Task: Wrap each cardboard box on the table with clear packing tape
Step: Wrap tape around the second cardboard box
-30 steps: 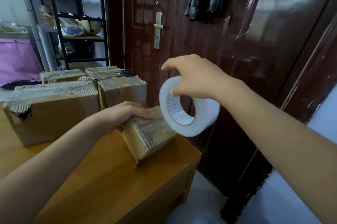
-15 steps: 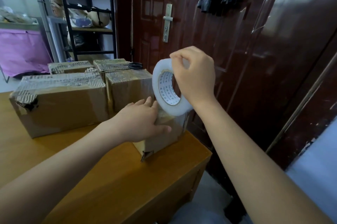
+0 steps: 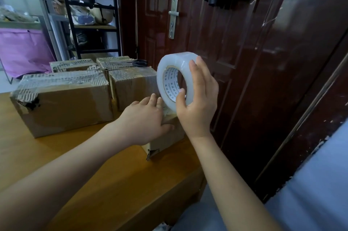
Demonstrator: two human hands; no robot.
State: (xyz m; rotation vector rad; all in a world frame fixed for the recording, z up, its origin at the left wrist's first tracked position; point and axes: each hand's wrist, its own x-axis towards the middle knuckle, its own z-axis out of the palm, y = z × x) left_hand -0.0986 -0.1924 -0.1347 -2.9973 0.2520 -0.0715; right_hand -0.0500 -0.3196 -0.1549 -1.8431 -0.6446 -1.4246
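On the wooden table (image 3: 79, 170), our left hand (image 3: 143, 119) lies flat, fingers straight and together, on a small box (image 3: 165, 140) near the right edge. At its two o'clock, touching the box top, our right hand (image 3: 197, 104) grips the upright tape roll (image 3: 175, 74), thumb hooked in the core, fingers spread outside.

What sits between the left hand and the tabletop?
Head view: the small cardboard box, under the left hand, rests on the wooden table.
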